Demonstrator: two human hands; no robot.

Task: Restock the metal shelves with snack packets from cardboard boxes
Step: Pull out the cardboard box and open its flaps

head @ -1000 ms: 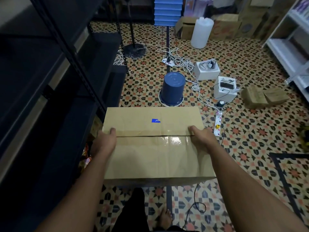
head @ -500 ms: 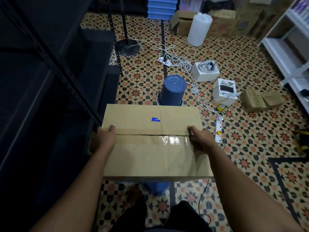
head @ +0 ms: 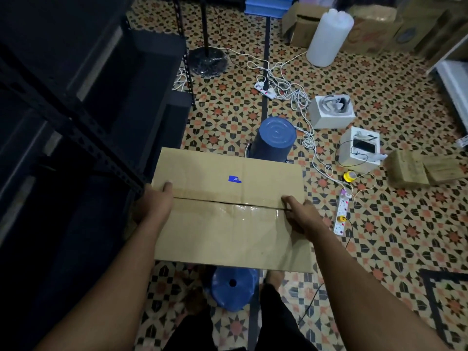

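Cardboard box (head: 230,209), closed with shiny tape along its middle seam, is between my two hands and I carry it in front of my body, above the patterned floor (head: 379,236). My left hand (head: 155,206) grips the left end of the box, thumb on the top and the other fingers hidden under the edge. My right hand (head: 297,214) grips the right end in the same way, thumb lying at the seam. Both hands are clamped on the box, so neither is free.

Just to the left of my left hand stand the dark metal shelves (head: 76,127). They are too dark for me to tell what lies on them. Below the box, near my feet, is a blue stool (head: 233,287), and beyond the far edge of the box a blue bucket (head: 273,140) stands upside down.

I judge the task is at its beginning: the box is still sealed and I see no snack packets out. What is left is to put the box down, open the seam, and move the packets onto the shelves.
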